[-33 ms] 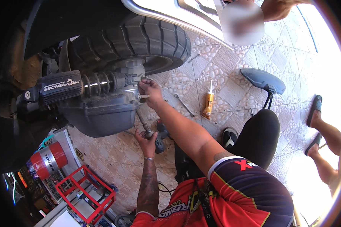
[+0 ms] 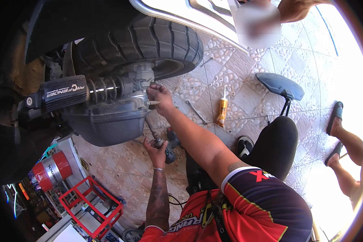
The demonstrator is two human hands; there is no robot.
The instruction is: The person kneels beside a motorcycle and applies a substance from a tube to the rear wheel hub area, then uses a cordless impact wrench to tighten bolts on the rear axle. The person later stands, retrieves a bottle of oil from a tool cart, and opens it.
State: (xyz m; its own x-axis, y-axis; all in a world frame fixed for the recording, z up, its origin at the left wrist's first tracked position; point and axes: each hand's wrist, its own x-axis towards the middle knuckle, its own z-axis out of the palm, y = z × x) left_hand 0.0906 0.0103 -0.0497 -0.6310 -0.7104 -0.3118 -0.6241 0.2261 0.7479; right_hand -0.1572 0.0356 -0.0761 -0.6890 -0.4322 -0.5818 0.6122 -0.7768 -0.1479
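Head camera: A person in a red-and-dark short-sleeved jersey [image 2: 266,201] works with bare hands beside the rear end of a vehicle. The left hand [image 2: 155,151], a bracelet at its wrist, is wrapped around a dark, bulky power driver [image 2: 171,155], whose slim metal shaft [image 2: 151,128] points up toward the boxy matte-grey plastic housing [image 2: 109,127]; whether its tip touches is unclear. The right hand [image 2: 161,99] has its fingers bent against a grey metal bracket [image 2: 144,84], at the lower end of a black shock absorber with a dark coil spring [image 2: 105,89]. Whether those fingers pinch a small part cannot be told. Just above sits a broad black grooved tyre [image 2: 149,40].

On the patterned tile floor [image 2: 226,143], to the right of the hands, lie a silver wrench [image 2: 197,113] and a yellow tube with a white nozzle [image 2: 222,109]. Farther right is a curved blue-grey panel [image 2: 280,85] on a dark stalk. At lower left stand a red-and-silver drum [image 2: 64,163] and a red metal frame [image 2: 77,218]. Another person's feet, in dark sandals [image 2: 335,117], show at far right; a bare forearm [image 2: 296,10] enters at upper right.
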